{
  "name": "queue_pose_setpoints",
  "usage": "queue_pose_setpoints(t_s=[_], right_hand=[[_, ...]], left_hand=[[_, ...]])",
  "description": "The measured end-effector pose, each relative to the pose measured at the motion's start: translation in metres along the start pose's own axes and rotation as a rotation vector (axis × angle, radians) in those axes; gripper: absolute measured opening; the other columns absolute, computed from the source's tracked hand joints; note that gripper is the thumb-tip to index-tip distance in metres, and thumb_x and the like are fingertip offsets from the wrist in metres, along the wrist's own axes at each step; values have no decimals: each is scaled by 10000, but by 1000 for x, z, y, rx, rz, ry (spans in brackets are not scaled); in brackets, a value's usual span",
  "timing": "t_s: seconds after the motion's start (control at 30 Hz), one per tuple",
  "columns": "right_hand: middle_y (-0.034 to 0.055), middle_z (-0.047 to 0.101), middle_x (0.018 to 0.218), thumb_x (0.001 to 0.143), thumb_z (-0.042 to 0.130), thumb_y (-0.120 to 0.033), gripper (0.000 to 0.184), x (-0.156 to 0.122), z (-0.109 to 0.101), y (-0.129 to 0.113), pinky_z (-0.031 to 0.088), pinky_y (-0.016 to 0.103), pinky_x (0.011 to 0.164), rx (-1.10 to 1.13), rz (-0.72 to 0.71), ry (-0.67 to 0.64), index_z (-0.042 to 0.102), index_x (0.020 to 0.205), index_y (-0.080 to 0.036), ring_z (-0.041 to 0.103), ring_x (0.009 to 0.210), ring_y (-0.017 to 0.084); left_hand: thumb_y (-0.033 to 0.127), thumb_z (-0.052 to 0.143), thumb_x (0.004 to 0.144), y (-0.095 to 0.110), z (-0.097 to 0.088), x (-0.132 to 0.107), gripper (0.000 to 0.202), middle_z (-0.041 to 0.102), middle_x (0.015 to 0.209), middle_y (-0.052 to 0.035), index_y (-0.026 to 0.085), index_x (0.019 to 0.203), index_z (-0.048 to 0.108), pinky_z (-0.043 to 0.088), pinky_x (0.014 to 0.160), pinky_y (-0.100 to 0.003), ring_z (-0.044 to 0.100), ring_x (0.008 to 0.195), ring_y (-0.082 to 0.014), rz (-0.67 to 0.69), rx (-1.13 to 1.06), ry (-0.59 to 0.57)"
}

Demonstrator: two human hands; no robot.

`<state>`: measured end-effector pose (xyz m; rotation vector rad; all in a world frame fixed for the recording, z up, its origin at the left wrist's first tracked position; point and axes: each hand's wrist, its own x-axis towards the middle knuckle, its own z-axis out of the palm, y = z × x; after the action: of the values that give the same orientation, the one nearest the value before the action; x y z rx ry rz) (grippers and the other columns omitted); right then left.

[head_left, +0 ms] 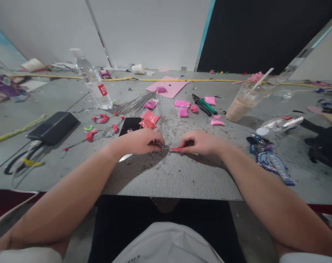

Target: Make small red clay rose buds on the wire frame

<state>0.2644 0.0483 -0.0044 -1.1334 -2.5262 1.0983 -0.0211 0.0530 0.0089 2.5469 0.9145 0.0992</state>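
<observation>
My left hand (141, 141) is closed in a pinch around a thin, coiled metal wire (166, 147) low over the table. Facing it, my right hand (200, 142) pinches a small flat piece of red clay (176, 149) against the wire's end. Beside my left wrist lies a black phone (126, 126), partly covered by soft red packets (148, 119). Red clay shapes (89, 135), some on wires, lie to the left. A fan of straight wires (137, 103) spreads out beyond the phone.
A water bottle (93, 80) stands back left, near a black power adapter (53, 127). Green-handled pliers (206, 106) and pink packets (181, 103) lie ahead. At right are a drink cup (241, 104), a bottle on its side (282, 123) and keychains (271, 162). A yellow cord (166, 80) crosses the back.
</observation>
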Motion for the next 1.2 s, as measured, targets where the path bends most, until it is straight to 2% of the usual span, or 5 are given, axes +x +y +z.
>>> queue_pose_setpoints(t_s=[0.43, 0.57, 0.83, 1.03, 1.2], right_hand=[[39, 733, 896, 885, 754, -369, 151, 1, 0, 1, 452, 314, 721, -29, -25, 15, 797, 899, -224, 639, 839, 193], [33, 746, 900, 865, 767, -365, 157, 1, -3, 0, 433, 315, 710, -68, -3, 54, 797, 955, -240, 633, 825, 196], [70, 777, 911, 895, 676, -310, 145, 1, -13, 14, 471, 350, 731, -123, 173, 325, 772, 959, -222, 682, 808, 227], [87, 777, 924, 895, 659, -334, 163, -3, -27, 22, 480, 359, 717, -176, 295, 539, 762, 917, -209, 679, 808, 239], [94, 723, 734, 951, 590, -420, 324, -11, -48, 31, 445, 378, 676, -243, 431, 753, 733, 767, -196, 645, 703, 249]], left_hand=[[278, 586, 980, 6, 5, 4, 226, 805, 998, -45, 213, 1065, 785, 530, 797, -284, 738, 897, -186, 104, -29, -8], [261, 578, 969, 7, 8, 7, 227, 792, 964, -67, 197, 1036, 785, 536, 796, -314, 731, 883, -206, 106, 2, 57], [288, 615, 957, 8, 15, 9, 300, 791, 1114, -92, 178, 1220, 711, 568, 870, -348, 746, 988, -224, 56, -21, 291], [344, 573, 977, -1, -6, -1, 237, 778, 978, -60, 189, 1058, 734, 555, 809, -315, 714, 858, -186, -157, 105, 504], [473, 643, 915, -25, -14, -6, 339, 692, 972, -138, 168, 1028, 736, 509, 897, -453, 651, 977, -314, -280, 215, 481]])
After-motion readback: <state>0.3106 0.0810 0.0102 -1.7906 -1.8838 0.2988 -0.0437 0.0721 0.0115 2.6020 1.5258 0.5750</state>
